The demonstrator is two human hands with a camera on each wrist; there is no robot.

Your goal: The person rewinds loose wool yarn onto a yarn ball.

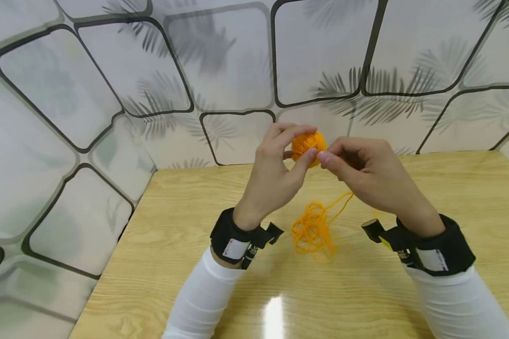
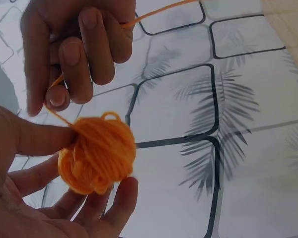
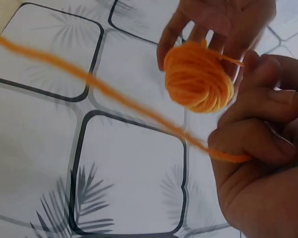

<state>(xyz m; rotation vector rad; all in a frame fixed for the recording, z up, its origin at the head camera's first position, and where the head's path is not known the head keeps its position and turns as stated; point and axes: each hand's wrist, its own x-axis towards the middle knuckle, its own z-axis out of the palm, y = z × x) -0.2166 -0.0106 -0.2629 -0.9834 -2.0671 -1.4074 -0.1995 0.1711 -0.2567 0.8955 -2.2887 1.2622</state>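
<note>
An orange ball of yarn (image 1: pixel 307 143) is held up over the back of the table between the thumb and fingers of my left hand (image 1: pixel 275 165). In the left wrist view my left thumb presses on the side of the ball (image 2: pixel 99 153), where the strand runs off. My right hand (image 1: pixel 371 176), just right of the ball, pinches that strand between thumb and forefinger. The yarn strand (image 3: pixel 114 96) passes through my right hand's curled fingers and trails away from them. Below, a loose tangle of orange yarn (image 1: pixel 311 230) lies on the table.
The light wood table (image 1: pixel 174 263) meets a wall (image 1: pixel 237 61) patterned with dark outlines and palm leaves at its back edge. Another patterned wall panel (image 1: pixel 46 94) stands along the left. Black straps with small cameras (image 1: pixel 434 247) sit on both wrists.
</note>
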